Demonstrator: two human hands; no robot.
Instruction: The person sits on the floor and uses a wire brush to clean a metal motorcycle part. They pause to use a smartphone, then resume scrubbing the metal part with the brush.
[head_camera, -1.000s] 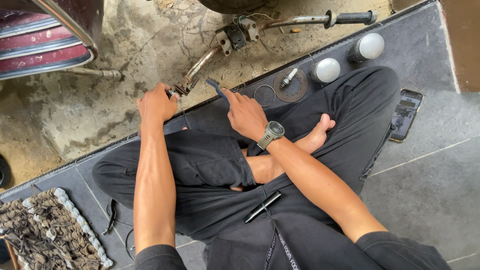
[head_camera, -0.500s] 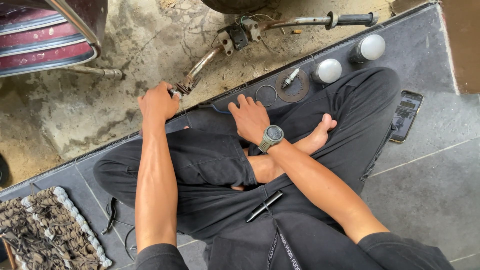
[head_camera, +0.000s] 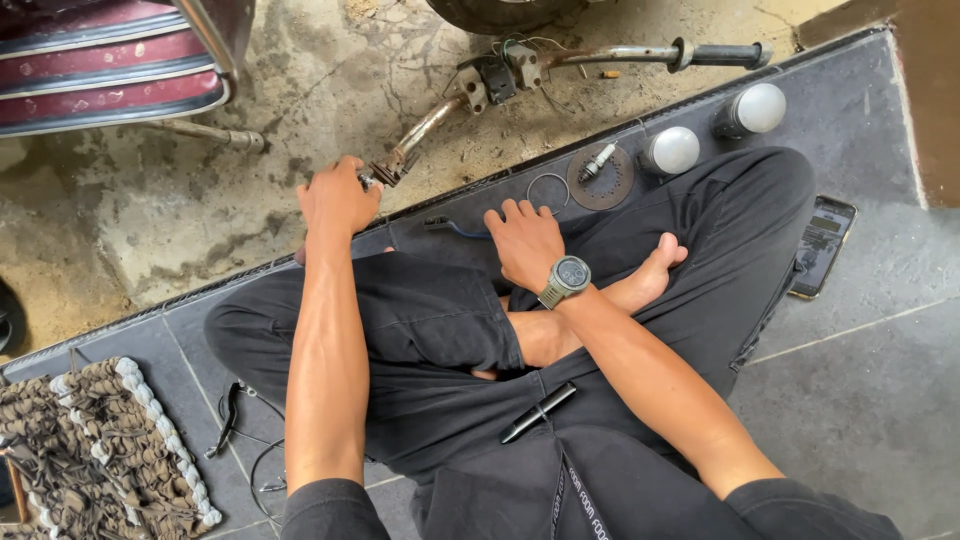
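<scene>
Stripped handlebar work, midway.
Left hand (head_camera: 338, 196) fingers grip the rusty handlebar (head_camera: 425, 130) end; right hand (head_camera: 525, 243) fingers spread flat, parts lying loose.

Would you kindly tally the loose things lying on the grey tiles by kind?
Round caps: 2
Disc: 1
Wire ring: 1
Phone: 1
Pliers: 1
Mat: 1
Total: 7
</scene>
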